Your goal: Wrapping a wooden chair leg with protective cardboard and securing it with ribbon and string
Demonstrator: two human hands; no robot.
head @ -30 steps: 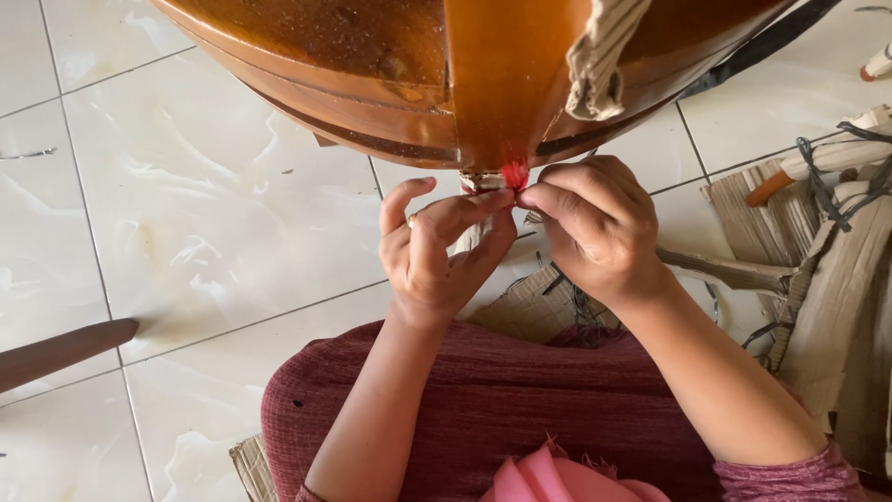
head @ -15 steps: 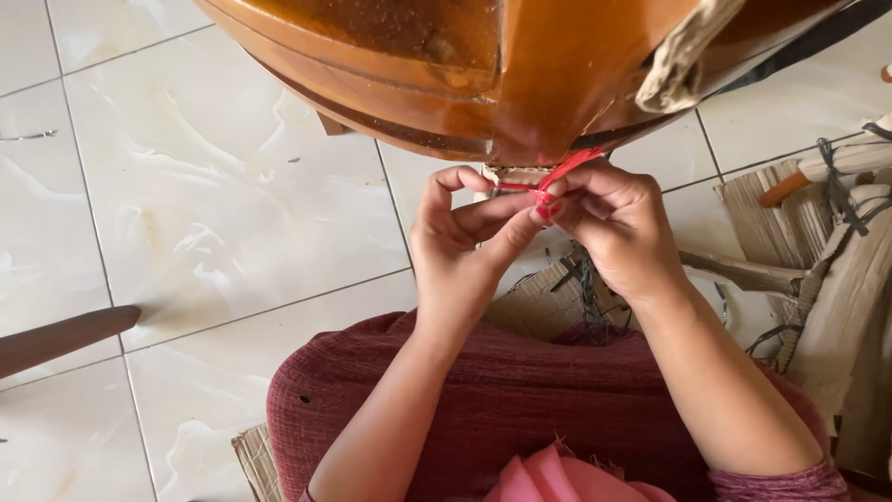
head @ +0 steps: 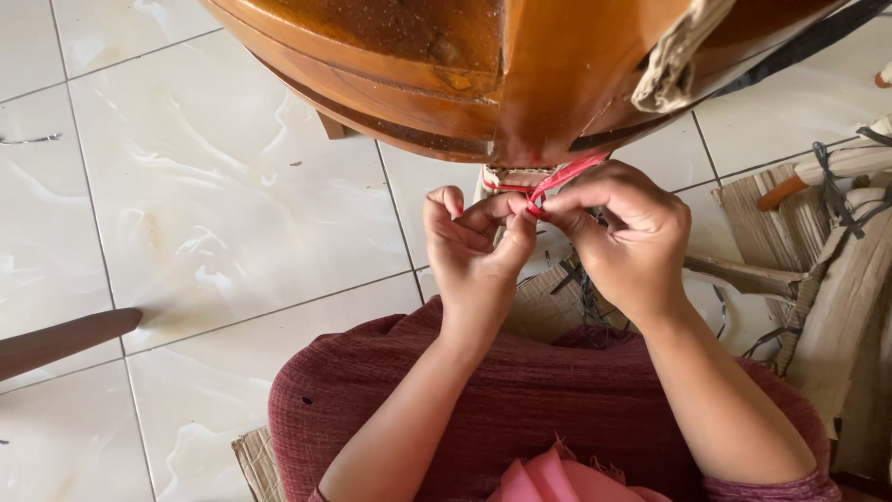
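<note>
Now we pinch the red string (head: 557,181) with both hands, just below the varnished wooden piece (head: 520,74) that fills the top of the view. Compared with a moment ago, the left hand (head: 476,246) has drawn in closer to the string: its fingers are curled, thumb and forefinger closed on the string near the knot. The right hand (head: 623,232) is likewise closed, fingertips pressed on the strand that runs up to the right against the wood. The string now lies taut and straight from the pinch toward the wood, where earlier it showed as a loose tuft; we judge that the tie is being drawn tight around the cardboard wrap (head: 509,177) beneath the wood.

Below the wood, flattened cardboard (head: 544,302) lies on the white tiled floor (head: 214,214), partly under our lap in dark red cloth (head: 520,409). To the right of the wood, more cardboard-wrapped pieces (head: 836,260) bound with dark cord are cut off by the frame edge. To the lower left of the wood, a brown wooden bar (head: 65,339) enters from the edge.

The knot itself is hidden between the fingertips, so we cannot tell whether it is finished. What the wrap encloses is also hidden beneath the wood.
</note>
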